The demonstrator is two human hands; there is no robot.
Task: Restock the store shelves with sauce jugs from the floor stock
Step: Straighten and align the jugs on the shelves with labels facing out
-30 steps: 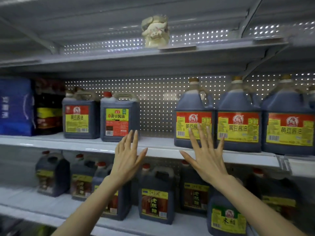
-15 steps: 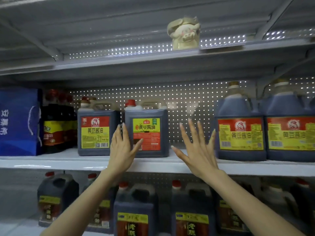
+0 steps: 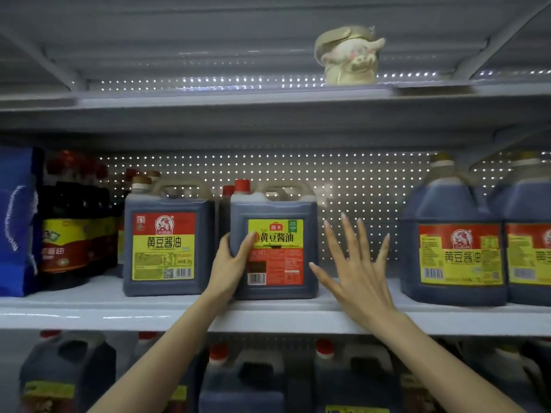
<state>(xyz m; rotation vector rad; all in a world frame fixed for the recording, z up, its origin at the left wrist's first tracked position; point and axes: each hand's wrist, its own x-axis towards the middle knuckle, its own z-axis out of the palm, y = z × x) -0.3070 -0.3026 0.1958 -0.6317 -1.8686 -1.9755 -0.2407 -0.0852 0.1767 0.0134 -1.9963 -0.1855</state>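
Jug [image 3: 275, 251] stands on the middle shelf [image 3: 119, 314] as the left grip [image 3: 235, 263], open half a second ago, now clasps its 9 o'clock edge, the right grip [image 3: 354, 272] still spread wide just beside its 3 o'clock side, likely for a two-handed shift.

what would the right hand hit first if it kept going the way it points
Probably the perforated back panel. The right hand points into the gap between the red-capped jug and the large jug to its right, though depth is hard to judge.
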